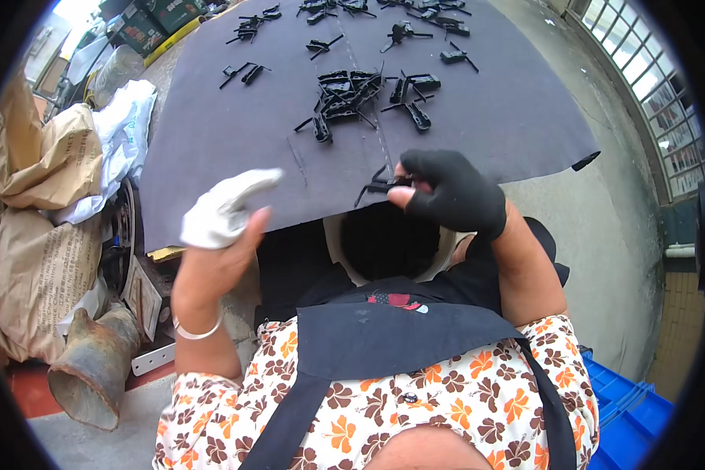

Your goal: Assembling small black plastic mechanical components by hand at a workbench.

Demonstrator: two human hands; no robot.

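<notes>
While the black-gloved right hand (456,194) pinches a slim, black, plastic-looking part (377,187) above the flat grey cloth (235,133), white-gloved left hand (225,213) hovers, thumb spread; beyond both, heaped black parts (348,95).

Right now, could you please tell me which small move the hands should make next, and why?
Perhaps bring the left hand to the black part to steady it: the right hand seems to pinch it at the table's near edge, while the left is apart and looks empty.
</notes>
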